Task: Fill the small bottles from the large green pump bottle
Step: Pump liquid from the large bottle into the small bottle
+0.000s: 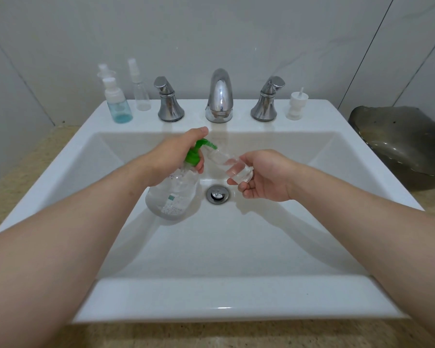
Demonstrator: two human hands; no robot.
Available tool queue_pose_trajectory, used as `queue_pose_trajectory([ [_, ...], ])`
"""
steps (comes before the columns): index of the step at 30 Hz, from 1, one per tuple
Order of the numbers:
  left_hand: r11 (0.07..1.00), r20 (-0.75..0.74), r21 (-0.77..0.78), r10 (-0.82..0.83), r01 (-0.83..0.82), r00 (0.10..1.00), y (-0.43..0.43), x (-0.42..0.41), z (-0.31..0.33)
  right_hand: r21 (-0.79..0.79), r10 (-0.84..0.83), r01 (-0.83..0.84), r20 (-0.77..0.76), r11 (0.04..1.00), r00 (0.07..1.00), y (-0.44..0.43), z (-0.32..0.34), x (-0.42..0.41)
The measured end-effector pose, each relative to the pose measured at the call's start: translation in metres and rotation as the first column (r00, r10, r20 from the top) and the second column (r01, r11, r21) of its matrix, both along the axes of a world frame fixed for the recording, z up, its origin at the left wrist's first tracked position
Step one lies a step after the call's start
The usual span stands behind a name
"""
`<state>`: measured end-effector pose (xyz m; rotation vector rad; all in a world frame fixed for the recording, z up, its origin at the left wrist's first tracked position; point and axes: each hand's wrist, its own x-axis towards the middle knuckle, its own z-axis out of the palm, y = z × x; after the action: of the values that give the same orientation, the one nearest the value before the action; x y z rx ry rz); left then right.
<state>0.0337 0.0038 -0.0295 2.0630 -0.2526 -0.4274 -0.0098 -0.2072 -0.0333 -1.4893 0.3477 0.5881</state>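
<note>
Small bottle [232, 167] tilted diag., mouth up-left at pump nozzle [209, 144]

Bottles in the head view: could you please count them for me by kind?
Large clear plastic bottle with green pump: 1
Small bottle of blue liquid: 1
Small clear standing bottles: 2
Small clear held bottle: 1
Total: 5

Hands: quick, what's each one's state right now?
Left hand: grips the green pump bottle at its top.
Right hand: holds the small clear bottle, its mouth at the nozzle.
</note>
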Motion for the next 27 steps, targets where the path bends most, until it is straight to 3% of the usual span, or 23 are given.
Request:
queue_pose_trajectory([
  [27, 0.999, 0.019, -0.033, 0.006, -0.006, 1.0, -0.0001, -0.0017, 0.0, -0.022, 0.01, -0.01, -0.002, 1.0, 1.0, 0.0005, -0.0032, 0.0029],
])
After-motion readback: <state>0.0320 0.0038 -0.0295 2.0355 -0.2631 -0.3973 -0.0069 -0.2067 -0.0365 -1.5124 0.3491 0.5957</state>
